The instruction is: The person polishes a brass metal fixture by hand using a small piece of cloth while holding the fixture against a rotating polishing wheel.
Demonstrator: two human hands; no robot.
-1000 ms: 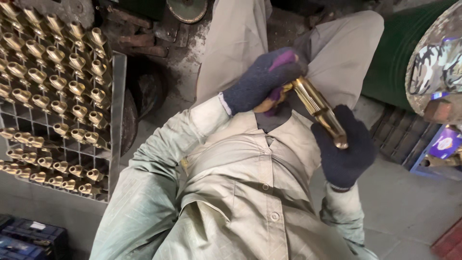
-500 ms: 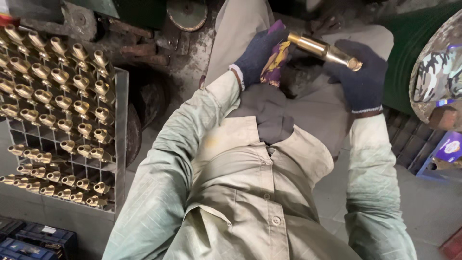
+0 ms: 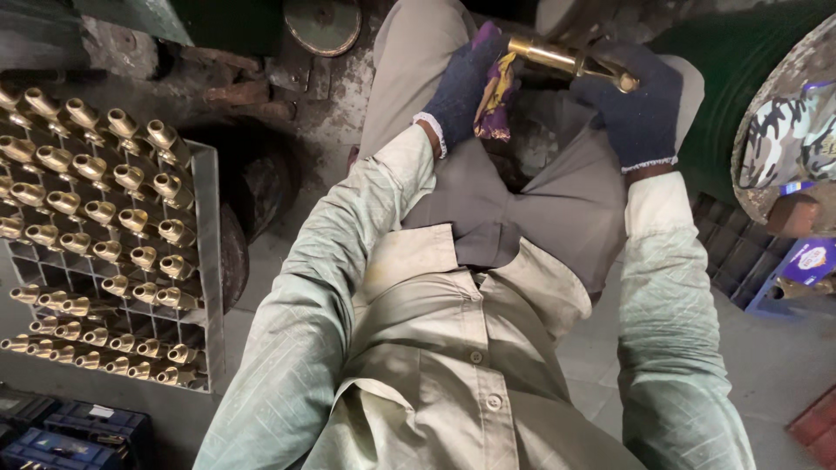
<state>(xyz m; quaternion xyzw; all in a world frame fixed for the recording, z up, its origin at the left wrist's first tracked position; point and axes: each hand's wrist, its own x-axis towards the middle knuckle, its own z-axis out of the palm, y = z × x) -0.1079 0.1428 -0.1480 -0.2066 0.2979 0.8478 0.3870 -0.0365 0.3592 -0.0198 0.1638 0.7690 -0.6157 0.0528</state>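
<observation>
Gripping: left hand (image 3: 466,87) and right hand (image 3: 640,104) both clasp brass fitting (image 3: 566,59).
Change: fitting raised, levelled since earlier.
Rack (image 3: 207,261): unmoved.

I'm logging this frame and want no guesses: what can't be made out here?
Head view only:
- Brass part: its left end is hidden by the left hand and a purple cloth.
- Right hand: glove covers the fingers' grip.
- Rack: cut off by the left edge.
- Blue crates: cut off at the bottom.
</observation>
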